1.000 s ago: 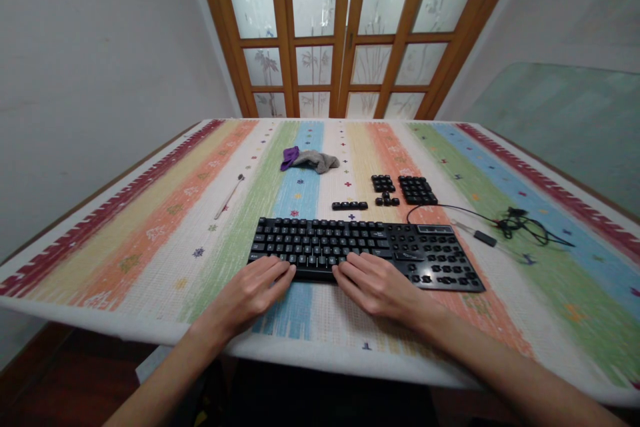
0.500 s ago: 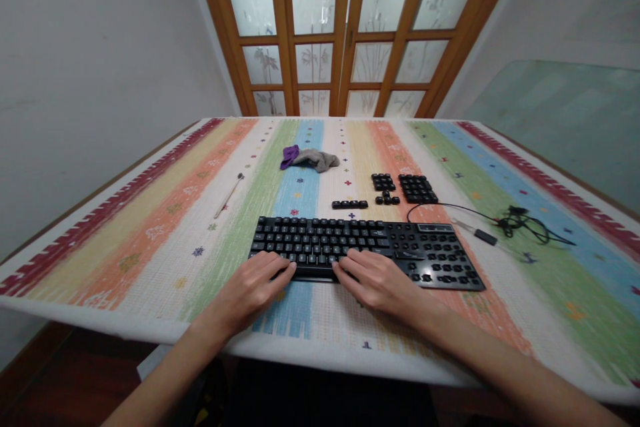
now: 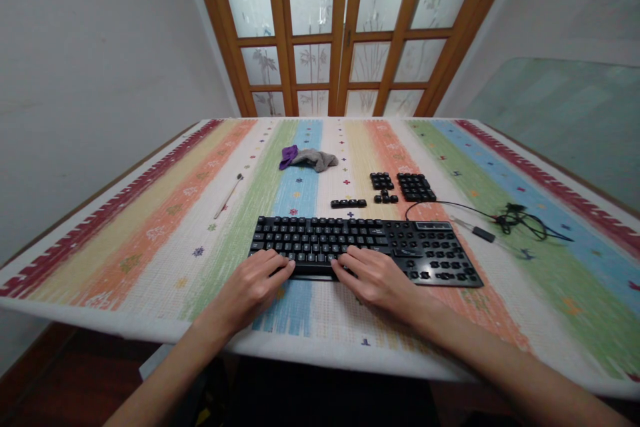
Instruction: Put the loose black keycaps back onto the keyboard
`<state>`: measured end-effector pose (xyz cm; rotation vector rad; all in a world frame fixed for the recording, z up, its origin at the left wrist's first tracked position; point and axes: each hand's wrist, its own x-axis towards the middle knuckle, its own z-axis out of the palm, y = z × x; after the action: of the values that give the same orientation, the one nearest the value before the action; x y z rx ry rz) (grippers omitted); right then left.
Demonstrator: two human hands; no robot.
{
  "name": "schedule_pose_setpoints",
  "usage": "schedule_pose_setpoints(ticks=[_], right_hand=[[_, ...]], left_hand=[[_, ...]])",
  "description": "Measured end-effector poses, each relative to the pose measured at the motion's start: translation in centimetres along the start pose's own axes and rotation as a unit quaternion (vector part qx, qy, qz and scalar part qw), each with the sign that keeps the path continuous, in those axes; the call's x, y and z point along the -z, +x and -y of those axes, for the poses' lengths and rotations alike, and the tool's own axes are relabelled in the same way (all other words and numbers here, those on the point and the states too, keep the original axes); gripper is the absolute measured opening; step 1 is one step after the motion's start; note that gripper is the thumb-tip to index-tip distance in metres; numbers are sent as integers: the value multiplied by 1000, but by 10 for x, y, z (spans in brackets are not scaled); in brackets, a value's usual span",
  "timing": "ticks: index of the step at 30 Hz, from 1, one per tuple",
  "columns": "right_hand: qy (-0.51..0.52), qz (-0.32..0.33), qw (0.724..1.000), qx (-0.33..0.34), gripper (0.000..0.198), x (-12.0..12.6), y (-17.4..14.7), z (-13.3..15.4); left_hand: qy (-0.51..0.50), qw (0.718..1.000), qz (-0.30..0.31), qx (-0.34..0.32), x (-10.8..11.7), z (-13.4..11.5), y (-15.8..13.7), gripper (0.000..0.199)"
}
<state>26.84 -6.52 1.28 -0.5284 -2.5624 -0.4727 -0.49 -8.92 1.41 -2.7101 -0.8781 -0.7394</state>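
Note:
A black keyboard (image 3: 320,240) lies near the front of the table, its left and middle keys in place. On its right part, most keycaps are off and bare switches show. My left hand (image 3: 260,277) rests on the front edge, fingers over the bottom-row keys and thumb at the left of the space bar (image 3: 313,268). The thumb of my right hand (image 3: 373,273) touches the bar's right side, its other fingers laid on the keys beyond. Both thumbs stand apart from the fingers. Behind the keyboard sit loose black keycaps in groups: a row (image 3: 349,203), a small cluster (image 3: 383,181) and a larger block (image 3: 416,187).
A grey and purple cloth (image 3: 313,159) lies farther back. To the left is a thin brush (image 3: 229,195). On the right are a coiled cable (image 3: 523,220) and a small tool with a black handle (image 3: 483,234). A striped cloth covers the table (image 3: 165,267).
The view has shifted very slightly. The keyboard's right end appears a touch higher in view; both hands stay at its front edge.

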Motion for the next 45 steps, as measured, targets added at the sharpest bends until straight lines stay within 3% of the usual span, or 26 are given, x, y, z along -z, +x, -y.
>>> schedule_pose_setpoints(ticks=[20, 30, 38, 45], right_hand=[[17, 4, 999, -33, 24, 0, -2, 1], [19, 5, 1000, -17, 26, 0, -1, 0], [66, 11, 996, -67, 20, 3, -1, 1], [69, 29, 994, -85, 19, -1, -1, 3]], left_hand=[[-16, 999, 0, 29, -4, -1, 0, 22], [-3, 1000, 8, 22, -4, 0, -4, 28], [9, 1000, -6, 11, -1, -2, -3, 30], [-2, 1000, -17, 22, -1, -4, -1, 22]])
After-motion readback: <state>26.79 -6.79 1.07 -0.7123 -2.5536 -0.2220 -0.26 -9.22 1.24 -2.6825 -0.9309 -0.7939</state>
